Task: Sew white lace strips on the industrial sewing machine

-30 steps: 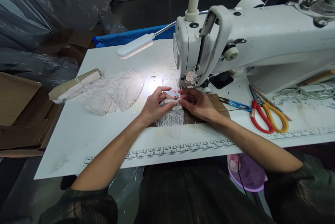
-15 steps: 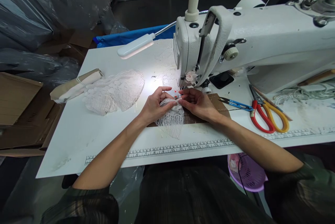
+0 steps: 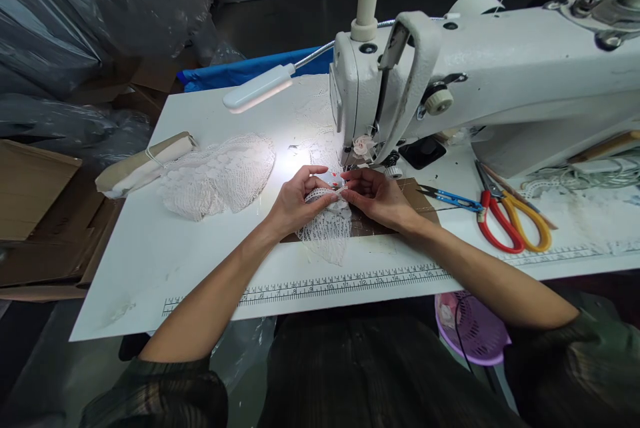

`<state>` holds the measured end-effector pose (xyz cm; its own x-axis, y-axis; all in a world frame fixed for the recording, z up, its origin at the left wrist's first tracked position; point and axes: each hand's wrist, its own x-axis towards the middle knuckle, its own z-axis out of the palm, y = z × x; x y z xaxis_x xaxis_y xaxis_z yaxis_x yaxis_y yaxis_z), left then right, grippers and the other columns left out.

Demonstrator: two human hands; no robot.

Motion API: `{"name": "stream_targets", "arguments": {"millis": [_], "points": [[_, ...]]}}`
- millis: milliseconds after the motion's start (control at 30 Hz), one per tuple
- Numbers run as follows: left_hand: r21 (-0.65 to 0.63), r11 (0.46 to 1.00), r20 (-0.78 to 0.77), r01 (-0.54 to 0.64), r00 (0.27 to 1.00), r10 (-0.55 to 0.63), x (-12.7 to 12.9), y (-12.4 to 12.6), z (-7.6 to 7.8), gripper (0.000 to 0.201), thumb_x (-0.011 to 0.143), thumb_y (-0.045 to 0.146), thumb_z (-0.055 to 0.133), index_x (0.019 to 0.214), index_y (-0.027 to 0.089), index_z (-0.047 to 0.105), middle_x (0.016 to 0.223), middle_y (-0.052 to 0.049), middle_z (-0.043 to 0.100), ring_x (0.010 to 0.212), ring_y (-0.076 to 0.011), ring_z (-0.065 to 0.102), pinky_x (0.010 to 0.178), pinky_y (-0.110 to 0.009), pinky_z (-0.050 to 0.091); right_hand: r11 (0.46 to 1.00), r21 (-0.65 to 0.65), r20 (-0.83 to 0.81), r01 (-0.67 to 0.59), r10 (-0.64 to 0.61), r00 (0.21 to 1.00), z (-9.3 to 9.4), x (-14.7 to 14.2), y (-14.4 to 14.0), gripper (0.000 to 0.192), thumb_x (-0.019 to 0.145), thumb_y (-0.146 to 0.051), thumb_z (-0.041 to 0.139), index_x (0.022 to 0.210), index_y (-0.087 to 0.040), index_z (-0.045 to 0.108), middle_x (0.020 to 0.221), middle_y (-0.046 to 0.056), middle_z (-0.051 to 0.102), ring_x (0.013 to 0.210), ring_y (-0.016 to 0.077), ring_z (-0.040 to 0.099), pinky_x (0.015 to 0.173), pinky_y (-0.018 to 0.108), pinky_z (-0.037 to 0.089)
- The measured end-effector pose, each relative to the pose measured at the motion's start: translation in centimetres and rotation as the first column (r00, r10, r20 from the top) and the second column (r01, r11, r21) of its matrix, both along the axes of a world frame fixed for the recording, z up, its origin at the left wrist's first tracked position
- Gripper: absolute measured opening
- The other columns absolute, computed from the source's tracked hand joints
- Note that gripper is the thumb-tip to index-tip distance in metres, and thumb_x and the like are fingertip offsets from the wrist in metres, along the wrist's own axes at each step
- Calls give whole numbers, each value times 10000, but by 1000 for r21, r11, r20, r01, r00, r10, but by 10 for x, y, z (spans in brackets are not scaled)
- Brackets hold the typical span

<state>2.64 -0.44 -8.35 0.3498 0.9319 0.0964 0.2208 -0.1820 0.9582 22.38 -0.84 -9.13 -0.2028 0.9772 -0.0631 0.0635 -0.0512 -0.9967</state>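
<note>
Lace piece (image 3: 325,231) on white table (image 3: 200,261), just before sewing machine (image 3: 450,81) needle. Pinched at top edge by left hand (image 3: 296,201) and right hand (image 3: 376,200), fingers closed on it. Scissors (image 3: 510,218) well apart, at right.

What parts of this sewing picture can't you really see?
Head view:
- The needle, hidden behind the sewing machine head and both hands.
- The fingertips of the left hand and right hand, tucked into the lace piece.
- The ruler numbers: too small to read.
- The purple basket: its contents are cut off by the table edge.
</note>
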Motion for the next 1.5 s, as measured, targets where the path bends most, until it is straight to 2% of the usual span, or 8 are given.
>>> {"name": "stream_targets", "arguments": {"millis": [433, 600, 800, 1033, 1300, 1500], "points": [[-12, 1000, 10, -17, 1000, 17, 1, 0, 0, 531, 766, 342, 800, 1190, 179, 525, 871, -47, 726, 754, -161, 693, 678, -307, 571, 1000, -9, -12, 5, -5, 1000, 0, 0, 0, 386, 745, -351, 756, 1072, -165, 671, 850, 40, 682, 768, 152, 642, 752, 328, 557], [-22, 1000, 54, -18, 998, 20, 2, 1, -1, 486, 784, 303, 781, 1178, 173, 528, 888, -55, 725, 792, -163, 698, 712, -314, 579, 1000, 9, 10, -12, 12, 1000, -2, 1, -1, 383, 775, -364, 744, 1089, -161, 667, 874, 49, 683, 792, 156, 650, 755, 325, 556], [-57, 998, 51, -25, 998, 28, 1, 0, 0, 462, 801, 313, 760, 1179, 178, 531, 864, -47, 723, 769, -168, 694, 680, -315, 566, 993, 109, 80, -49, 40, 996, -1, 1, -3, 569, 733, -439, 794, 1194, -162, 609, 905, 48, 670, 755, 147, 620, 638, 300, 530], [-44, 999, 34, -16, 999, 17, 1, 0, -1, 534, 794, 348, 780, 1220, 179, 507, 954, -73, 742, 826, -180, 703, 722, -323, 559, 998, 69, 19, -8, 7, 1000, 0, 0, -1, 474, 705, -439, 822, 1055, -173, 645, 777, 5, 631, 691, 128, 589, 627, 287, 511], [-37, 999, 2, -22, 1000, 22, 2, -2, 2, 527, 789, 365, 785, 1205, 160, 535, 848, -47, 731, 757, -164, 683, 670, -291, 540, 998, 56, 17, -13, 12, 1000, -1, -1, -1, 450, 742, -423, 773, 1086, -164, 643, 829, 27, 642, 729, 138, 606, 636, 290, 523], [-21, 1000, 0, -4, 1000, 4, 2, -2, 1, 512, 798, 365, 775, 1204, 164, 536, 848, -43, 724, 761, -161, 684, 683, -295, 548, 998, 65, 49, -15, 12, 999, -2, -1, -1, 436, 764, -419, 748, 1092, -152, 642, 831, 34, 644, 732, 140, 613, 633, 286, 530]]}}
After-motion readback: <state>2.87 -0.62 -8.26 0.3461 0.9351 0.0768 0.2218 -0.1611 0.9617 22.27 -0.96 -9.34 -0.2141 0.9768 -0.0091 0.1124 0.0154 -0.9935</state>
